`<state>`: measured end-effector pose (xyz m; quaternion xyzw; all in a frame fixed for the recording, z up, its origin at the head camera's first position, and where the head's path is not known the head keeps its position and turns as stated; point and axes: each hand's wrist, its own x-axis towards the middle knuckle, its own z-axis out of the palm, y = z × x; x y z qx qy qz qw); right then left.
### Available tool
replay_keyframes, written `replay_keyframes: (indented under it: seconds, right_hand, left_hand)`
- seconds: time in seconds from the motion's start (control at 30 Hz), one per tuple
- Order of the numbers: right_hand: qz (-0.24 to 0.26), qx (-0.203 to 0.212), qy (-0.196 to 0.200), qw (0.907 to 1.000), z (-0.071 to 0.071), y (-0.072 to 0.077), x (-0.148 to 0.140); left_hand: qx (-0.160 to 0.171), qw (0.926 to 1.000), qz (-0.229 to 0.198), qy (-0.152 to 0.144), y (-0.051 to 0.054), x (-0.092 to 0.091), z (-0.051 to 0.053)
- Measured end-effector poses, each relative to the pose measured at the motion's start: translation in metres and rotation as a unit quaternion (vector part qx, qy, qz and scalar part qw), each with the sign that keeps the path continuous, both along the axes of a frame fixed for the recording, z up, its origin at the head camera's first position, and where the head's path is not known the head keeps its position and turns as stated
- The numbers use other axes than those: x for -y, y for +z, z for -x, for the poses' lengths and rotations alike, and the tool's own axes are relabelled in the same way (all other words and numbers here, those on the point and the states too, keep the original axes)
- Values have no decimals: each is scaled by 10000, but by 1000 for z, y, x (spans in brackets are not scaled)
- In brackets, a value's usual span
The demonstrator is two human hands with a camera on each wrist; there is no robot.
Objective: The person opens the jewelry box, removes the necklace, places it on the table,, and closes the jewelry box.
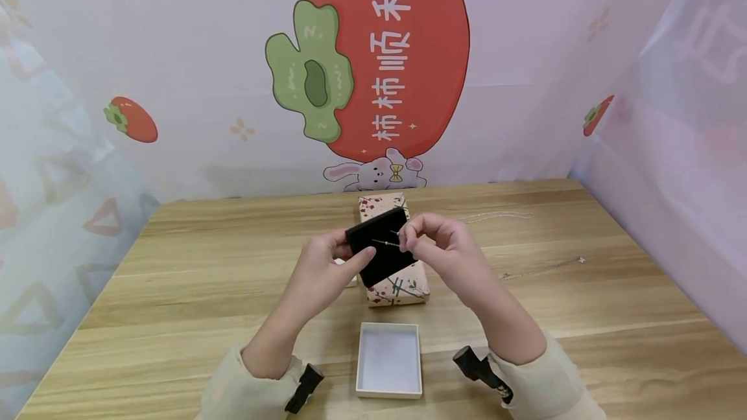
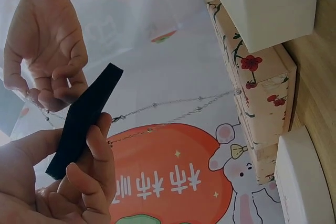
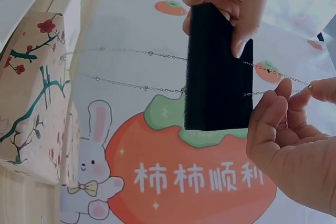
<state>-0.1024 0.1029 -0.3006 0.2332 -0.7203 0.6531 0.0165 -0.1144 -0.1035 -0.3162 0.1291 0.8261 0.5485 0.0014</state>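
Observation:
My left hand [image 1: 318, 274] grips a black foam pad [image 1: 382, 269] by its edge, tilted above the table, with the thumb on its front face. A thin silver chain [image 3: 269, 71] with small beads runs across the pad. Beyond the pad's other side, two strands of it hang down toward the floral box in both wrist views. At the pad's right side my right hand [image 1: 446, 245] pinches the chain between thumb and fingertips. Whether the chain sits in slits in the pad cannot be made out.
Below the hands lies a pink floral box [image 1: 399, 293]. Nearer me stands an open white box [image 1: 388, 361]. Two thin silver necklaces, one farther back [image 1: 502, 215] and one nearer [image 1: 545, 269], lie on the wooden table [image 1: 192, 290] to the right. A printed cloth [image 1: 204, 50] rises behind.

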Motion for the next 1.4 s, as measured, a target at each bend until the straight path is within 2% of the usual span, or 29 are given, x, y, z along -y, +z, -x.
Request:
replay_keyframes:
  seconds: [0.37,0.47,0.63,0.8,1.13,1.4]
  right_hand:
    - [506,-251,531,9970,-3,2,-4]
    - [744,-519,837,9924,-1,-1,-4]
    - [1141,-875,1400,9797,3,-5,-5]
    - [1353,-979,1584,9731,5,-4,-7]
    - [1814,-623,1780,9651,2,-1,-8]
    - [2208,-463,1881,9559,0,8,-10]
  left_hand:
    - [30,9997,-179,-140,3,2,-2]
    - [54,9992,-319,-243,4,3,-3]
    - [167,9985,-431,-282,5,4,-3]
    - [272,9981,-476,-275,5,6,-1]
    - [394,9968,-541,-426,0,6,-2]
    - [320,9968,-471,-558,5,4,-1]
